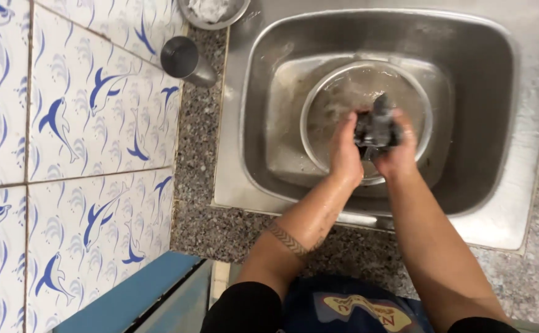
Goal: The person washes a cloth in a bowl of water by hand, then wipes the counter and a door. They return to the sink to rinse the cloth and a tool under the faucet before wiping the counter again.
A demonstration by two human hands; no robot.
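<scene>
Both hands, left hand (345, 154) and right hand (399, 151), clasp a dark wet lump (375, 128) between them, each grip closed on it, low over the bowl (319, 102) in the sink (485, 80), seemingly so drips fall inside

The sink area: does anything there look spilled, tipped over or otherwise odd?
One thing: a metal cup lies tipped on its side on the speckled counter left of the sink. Otherwise nothing stands out; both hands, left hand and right hand, grip a dark wet object over a round metal bowl.
</scene>
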